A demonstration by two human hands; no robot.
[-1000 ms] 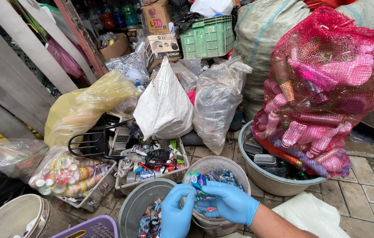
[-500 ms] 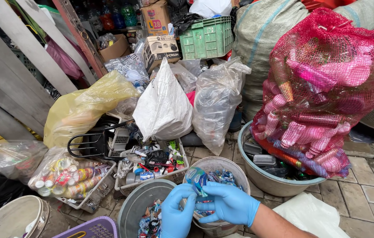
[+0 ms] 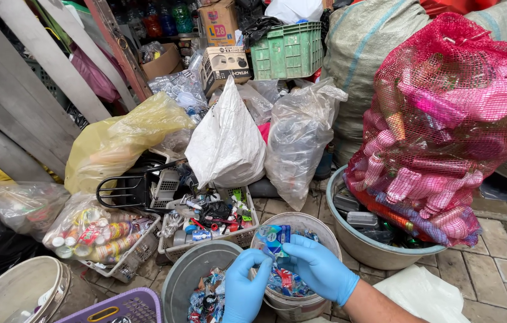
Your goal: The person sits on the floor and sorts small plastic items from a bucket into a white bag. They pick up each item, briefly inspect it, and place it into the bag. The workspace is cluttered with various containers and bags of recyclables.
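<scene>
Both my hands wear blue gloves and meet at the bottom centre. My left hand [image 3: 243,288] and my right hand [image 3: 319,267] together pinch a small blue and white wrapper [image 3: 273,235] just above a white bucket [image 3: 318,224] that holds several crumpled wrappers. A grey bucket [image 3: 183,270] with more colourful wrappers stands right beside it, under my left hand.
A wire basket of small junk [image 3: 208,218], a basket of cans in a clear bag [image 3: 99,233], a purple basket [image 3: 117,307] and a pale tub [image 3: 18,291] ring the buckets. Behind stand yellow [image 3: 123,137], white [image 3: 225,143] and clear [image 3: 299,137] bags, a red net sack [image 3: 452,119] over a grey basin [image 3: 361,244], a green crate [image 3: 287,50].
The hands have lifted the wrapper slightly higher over the white bucket; the view shifted a little. Nothing else has moved.
</scene>
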